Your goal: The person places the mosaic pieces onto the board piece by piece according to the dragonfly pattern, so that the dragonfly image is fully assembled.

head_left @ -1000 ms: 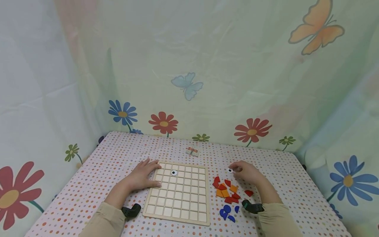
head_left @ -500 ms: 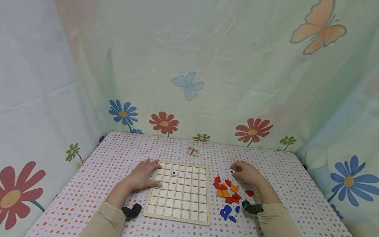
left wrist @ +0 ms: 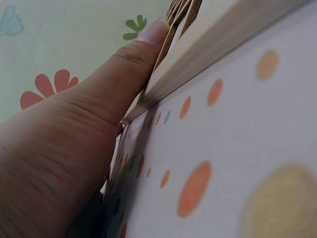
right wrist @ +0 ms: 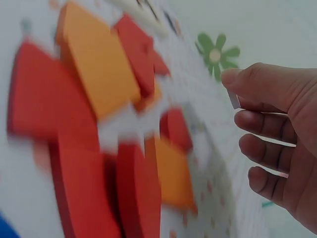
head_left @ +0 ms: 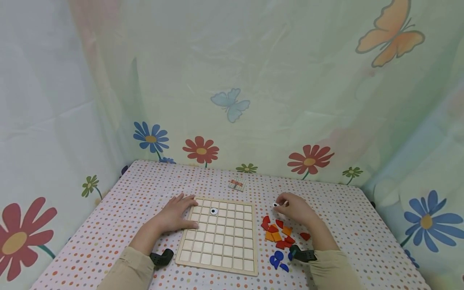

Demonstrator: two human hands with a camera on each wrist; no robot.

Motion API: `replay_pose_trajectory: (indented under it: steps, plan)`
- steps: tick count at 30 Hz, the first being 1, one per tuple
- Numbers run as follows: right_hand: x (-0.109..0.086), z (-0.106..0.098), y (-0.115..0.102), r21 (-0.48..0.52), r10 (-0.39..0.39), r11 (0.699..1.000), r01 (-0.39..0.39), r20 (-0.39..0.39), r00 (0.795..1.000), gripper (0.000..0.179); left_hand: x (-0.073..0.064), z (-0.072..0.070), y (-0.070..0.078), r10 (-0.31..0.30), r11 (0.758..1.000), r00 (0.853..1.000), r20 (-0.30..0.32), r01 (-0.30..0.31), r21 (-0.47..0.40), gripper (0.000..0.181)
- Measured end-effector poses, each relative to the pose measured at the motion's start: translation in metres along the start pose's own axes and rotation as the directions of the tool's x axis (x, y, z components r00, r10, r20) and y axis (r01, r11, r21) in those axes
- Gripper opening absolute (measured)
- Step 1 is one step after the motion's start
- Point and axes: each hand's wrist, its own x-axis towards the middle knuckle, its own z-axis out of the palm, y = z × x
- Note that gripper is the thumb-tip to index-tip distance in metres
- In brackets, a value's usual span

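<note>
Polka-dotted cloth covers the table (head_left: 145, 193), with flowered curtains hanging behind it. Over the last second my right hand (head_left: 295, 209) has lifted off the cloth and drifted left and a little farther away, toward the wooden grid board (head_left: 221, 235), carrying the small white eye piece (head_left: 275, 205) pinched between thumb and fingertips (the right wrist view shows only a thin pale edge of it under the thumb). I judge this to mean the pickup is done and the piece is on its way to the board.

My left hand (head_left: 174, 215) has not moved: its fingers lie flat and relaxed across the board's far left corner, thumb against the left edge, steadying it.

That eye piece is a tiny white disc with a black centre, now raised just right of the board's far right corner. A matching eye (head_left: 214, 211) already sits in a cell in the board's second row from the far edge. Red and orange tiles (head_left: 277, 233) lie in a loose heap near my right wrist, with blue ones (head_left: 278, 259) nearer still.
</note>
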Motion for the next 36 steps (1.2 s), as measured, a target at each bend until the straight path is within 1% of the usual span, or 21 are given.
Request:
replay_pose_trajectory:
  steps: [7,9,12,15,21,24,29,33,36]
  plan:
    - [0.002,0.006,-0.033,0.046,-0.091,0.995,0.09,0.007,0.996,0.021,-0.001,-0.001,0.002,-0.005,1.0,1.0,0.003,0.005,-0.001,0.08]
    - [0.002,0.011,-0.043,0.064,-0.1,0.993,0.099,0.015,0.995,0.02,-0.001,-0.001,0.002,-0.01,1.0,1.0,0.008,0.01,0.005,0.08]
    - [0.004,0.019,-0.056,0.104,-0.104,0.99,0.1,0.033,0.994,0.018,-0.001,-0.001,0.002,-0.003,1.0,1.0,0.003,0.003,0.008,0.08]
    - [0.004,0.029,-0.069,0.13,-0.124,0.985,0.117,0.043,0.991,0.017,0.0,-0.001,0.002,0.005,1.0,1.0,-0.002,-0.005,0.01,0.08]
    - [0.007,0.048,-0.095,0.109,-0.182,0.978,0.176,0.047,0.982,0.015,0.0,0.0,-0.001,0.012,1.0,1.0,-0.002,-0.012,0.017,0.079]
    - [0.008,0.057,-0.106,0.12,-0.216,0.971,0.208,0.063,0.974,0.015,0.0,0.0,-0.001,0.016,1.0,1.0,-0.002,-0.016,0.015,0.079]
    - [0.011,0.071,-0.12,0.134,-0.271,0.956,0.26,0.075,0.96,0.018,-0.001,-0.001,-0.001,0.008,1.0,1.0,0.002,-0.008,0.013,0.079]
    - [0.013,0.079,-0.127,0.136,-0.279,0.955,0.265,0.094,0.956,0.017,0.0,-0.001,0.0,-0.007,1.0,1.0,0.01,0.007,0.017,0.081]
    - [0.014,0.083,-0.13,0.119,-0.278,0.956,0.267,0.098,0.955,0.017,0.001,0.0,-0.001,-0.015,1.0,1.0,0.011,0.015,0.027,0.081]
